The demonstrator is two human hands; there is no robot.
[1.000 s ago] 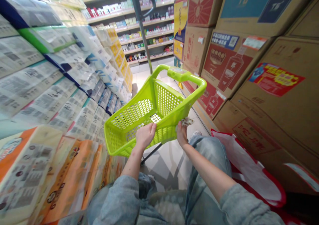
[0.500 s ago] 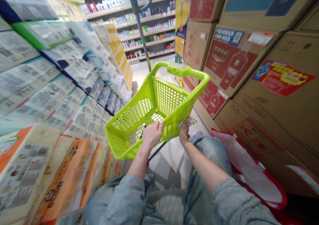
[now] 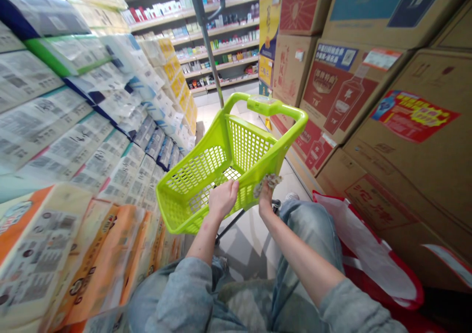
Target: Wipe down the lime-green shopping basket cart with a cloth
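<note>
The right hand point(image 3: 266, 198) hid part of the cloth point(image 3: 273, 179), and its fingertips could not be made out. The left hand point(image 3: 223, 197) covered some of the cart point(image 3: 258, 170)'s near rim. The left edge cut off the packs point(image 3: 40, 266), their print blurred. Labels on the shelf goods point(image 3: 219, 43) were too small to read.

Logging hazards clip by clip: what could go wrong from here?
The cart might roll or turn, since only the left hand seems to steady it while the right hand holds a cloth at its side. If it swings, it could knock the packs stacked nearby. The red-edged bag beside the right leg could get snagged.
</note>
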